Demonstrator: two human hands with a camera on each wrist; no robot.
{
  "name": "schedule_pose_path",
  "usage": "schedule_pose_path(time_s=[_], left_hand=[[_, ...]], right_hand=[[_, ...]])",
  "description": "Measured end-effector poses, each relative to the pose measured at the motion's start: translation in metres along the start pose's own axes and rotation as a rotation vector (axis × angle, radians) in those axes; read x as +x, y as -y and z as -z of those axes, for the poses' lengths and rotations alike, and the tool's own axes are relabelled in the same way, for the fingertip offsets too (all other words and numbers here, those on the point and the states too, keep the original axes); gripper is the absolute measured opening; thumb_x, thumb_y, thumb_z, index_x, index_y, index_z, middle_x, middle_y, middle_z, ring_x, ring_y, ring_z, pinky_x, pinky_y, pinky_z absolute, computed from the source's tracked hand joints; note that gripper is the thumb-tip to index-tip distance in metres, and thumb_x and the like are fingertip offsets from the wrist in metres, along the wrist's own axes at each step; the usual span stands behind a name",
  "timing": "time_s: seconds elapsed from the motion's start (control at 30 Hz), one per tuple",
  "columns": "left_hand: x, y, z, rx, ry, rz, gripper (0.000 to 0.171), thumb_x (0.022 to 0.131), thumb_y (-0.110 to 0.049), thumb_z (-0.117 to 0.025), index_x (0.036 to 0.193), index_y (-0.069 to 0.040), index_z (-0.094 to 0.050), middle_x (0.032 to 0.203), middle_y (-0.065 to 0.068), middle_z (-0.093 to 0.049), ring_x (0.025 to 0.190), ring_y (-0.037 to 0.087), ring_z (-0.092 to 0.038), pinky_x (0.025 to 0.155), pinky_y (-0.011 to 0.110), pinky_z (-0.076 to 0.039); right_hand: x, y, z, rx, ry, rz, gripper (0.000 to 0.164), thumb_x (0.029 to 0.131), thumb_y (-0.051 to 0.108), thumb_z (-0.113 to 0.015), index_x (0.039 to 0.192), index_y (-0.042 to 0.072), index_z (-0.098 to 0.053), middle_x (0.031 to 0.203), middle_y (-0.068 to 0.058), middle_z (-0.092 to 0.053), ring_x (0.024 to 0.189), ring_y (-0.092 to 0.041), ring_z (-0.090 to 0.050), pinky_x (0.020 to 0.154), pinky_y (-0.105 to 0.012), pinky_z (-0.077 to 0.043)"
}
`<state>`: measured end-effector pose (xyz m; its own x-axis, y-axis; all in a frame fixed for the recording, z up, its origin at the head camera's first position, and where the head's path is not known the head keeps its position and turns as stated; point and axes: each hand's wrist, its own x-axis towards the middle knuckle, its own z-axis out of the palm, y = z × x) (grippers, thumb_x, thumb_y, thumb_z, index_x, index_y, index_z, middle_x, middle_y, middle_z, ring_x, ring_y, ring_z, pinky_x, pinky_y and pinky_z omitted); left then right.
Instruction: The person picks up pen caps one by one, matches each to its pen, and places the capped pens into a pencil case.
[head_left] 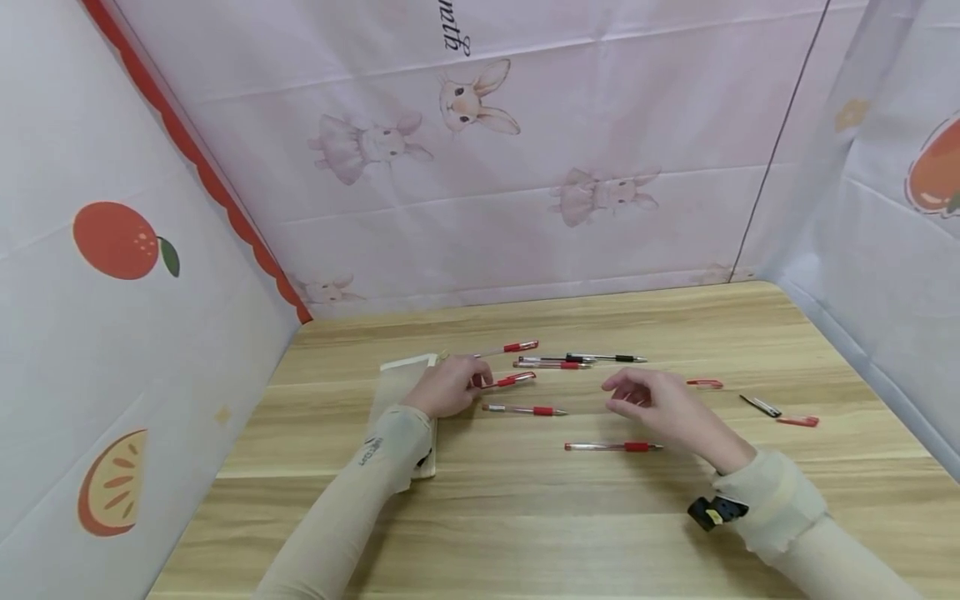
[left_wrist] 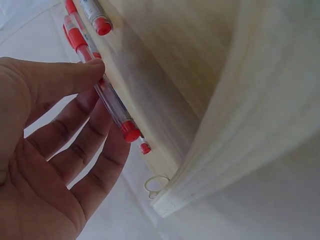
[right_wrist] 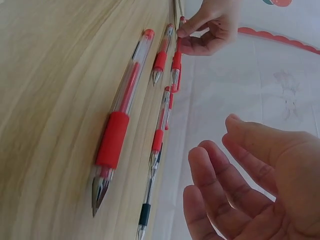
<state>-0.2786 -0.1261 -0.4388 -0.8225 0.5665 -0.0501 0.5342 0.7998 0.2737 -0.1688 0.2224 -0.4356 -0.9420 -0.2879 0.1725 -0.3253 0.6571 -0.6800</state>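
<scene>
My left hand (head_left: 450,385) pinches a capped red gel pen (head_left: 516,379) between thumb and fingers. In the left wrist view this pen (left_wrist: 112,102) slants beside the mouth of a pale beige zip pouch (left_wrist: 270,100). The pouch (head_left: 392,385) lies partly under my left wrist. My right hand (head_left: 667,408) hovers above the table, fingers bent and apart, holding nothing. Nearest below it lies an uncapped red gel pen (head_left: 600,447). Another uncapped red pen (head_left: 522,409) lies between the hands.
Behind lie a red-capped pen (head_left: 519,347), an uncapped red pen (head_left: 551,364) and a black pen (head_left: 615,358), close together. To the right are a red cap (head_left: 705,384), a short black-and-silver piece (head_left: 761,406) and another red cap (head_left: 798,422). Printed cloth walls (head_left: 525,250) border the wooden table (head_left: 510,533).
</scene>
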Motion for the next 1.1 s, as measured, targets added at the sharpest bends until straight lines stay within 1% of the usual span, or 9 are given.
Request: schedule_pose_path(time_s=[0.3,0.57,0.87,1.1], left_hand=[[0.008,0.002,-0.004,0.055,0.018,0.0,0.015,0.098,-0.006,-0.075,0.104,-0.02,-0.078,0.096,-0.003,-0.073,0.087,0.014,-0.063,0.082,0.038,-0.057],[0.012,0.002,-0.007,0.117,0.036,-0.019,0.016,0.097,-0.006,-0.075,0.102,-0.021,-0.079,0.103,-0.003,-0.078,0.092,0.017,-0.065,0.091,0.042,-0.057],[0.013,-0.003,-0.005,0.172,0.054,-0.019,0.017,0.096,-0.005,-0.075,0.104,-0.019,-0.078,0.104,-0.003,-0.078,0.094,0.017,-0.066,0.092,0.041,-0.057],[0.009,-0.01,-0.002,0.18,0.037,-0.003,0.021,0.098,-0.004,-0.073,0.113,-0.018,-0.077,0.106,-0.001,-0.074,0.095,0.016,-0.065,0.093,0.039,-0.058]], right_hand=[[-0.005,-0.005,0.009,-0.01,-0.002,-0.037,0.018,0.102,0.016,-0.073,0.117,0.006,-0.076,0.098,0.001,-0.076,0.087,-0.012,-0.067,0.075,-0.024,-0.056],[-0.009,-0.008,0.015,-0.018,-0.006,-0.042,0.02,0.103,0.019,-0.073,0.119,0.007,-0.076,0.101,0.0,-0.077,0.088,-0.01,-0.067,0.076,-0.024,-0.056],[-0.011,-0.011,0.025,-0.043,-0.008,-0.063,0.02,0.103,0.02,-0.074,0.118,0.007,-0.076,0.102,-0.001,-0.078,0.091,-0.012,-0.069,0.078,-0.024,-0.057],[-0.014,-0.014,0.034,-0.034,-0.003,-0.095,0.021,0.104,0.022,-0.072,0.119,0.007,-0.075,0.103,-0.003,-0.078,0.09,-0.013,-0.069,0.076,-0.023,-0.056]])
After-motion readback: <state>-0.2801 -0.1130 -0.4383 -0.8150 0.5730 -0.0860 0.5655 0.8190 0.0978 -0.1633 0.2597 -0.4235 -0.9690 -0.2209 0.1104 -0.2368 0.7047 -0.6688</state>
